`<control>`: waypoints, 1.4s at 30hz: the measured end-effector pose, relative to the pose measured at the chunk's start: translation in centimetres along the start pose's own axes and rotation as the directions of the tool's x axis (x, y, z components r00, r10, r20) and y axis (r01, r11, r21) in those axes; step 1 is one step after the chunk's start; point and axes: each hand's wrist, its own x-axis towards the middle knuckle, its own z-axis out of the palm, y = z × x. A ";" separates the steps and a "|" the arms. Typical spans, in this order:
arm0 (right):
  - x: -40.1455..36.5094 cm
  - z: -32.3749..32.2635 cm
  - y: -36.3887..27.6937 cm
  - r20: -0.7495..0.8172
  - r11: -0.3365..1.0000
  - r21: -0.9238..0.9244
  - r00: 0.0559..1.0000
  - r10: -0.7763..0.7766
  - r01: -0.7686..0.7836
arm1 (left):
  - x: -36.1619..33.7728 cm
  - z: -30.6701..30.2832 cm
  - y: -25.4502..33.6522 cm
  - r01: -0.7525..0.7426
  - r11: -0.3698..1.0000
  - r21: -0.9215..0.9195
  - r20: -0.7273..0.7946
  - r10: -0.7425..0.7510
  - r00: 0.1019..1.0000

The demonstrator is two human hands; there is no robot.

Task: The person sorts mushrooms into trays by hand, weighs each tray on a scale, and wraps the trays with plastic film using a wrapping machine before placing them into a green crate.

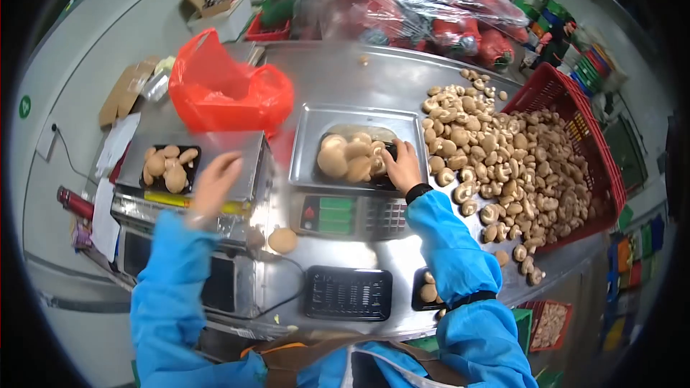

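A black tray of mushrooms [352, 156] rests on the steel pan [305, 140] of a scale. My right hand [405, 165] is closed on the right edge of this tray. Blurred by motion, my left hand [217, 183] hangs at the right end of a wrapping machine [241, 151]; whether it holds anything cannot be made out. To its left, a second black tray with mushrooms [172, 170] lies on the machine. Below the pan are the scale's green display and keys [336, 215]. A loose mushroom [282, 240] lies left of the display.
Many mushrooms [503, 158] spill from a tipped red crate [607, 165] at the right. An empty black tray [348, 293] and a partly hidden one [427, 292] lie near the front edge. A red bag [223, 93] stands behind the machine. A person [559, 42] is at the back right.
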 end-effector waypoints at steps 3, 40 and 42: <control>-0.6 -1.8 -0.9 -0.023 0.995 0.032 0.995 -0.095 0.096 | -1.7 -10.2 -3.2 -0.053 0.999 0.012 0.010 0.052 0.999; -12.8 9.0 -27.3 0.496 0.757 0.090 0.630 -0.598 0.647 | -1.2 -29.7 -14.2 -0.797 0.220 0.562 0.684 0.418 0.598; -13.4 9.5 -27.4 0.449 0.875 0.138 0.758 -0.474 0.465 | -1.1 -28.2 -14.7 -0.769 0.319 0.554 0.618 0.461 0.637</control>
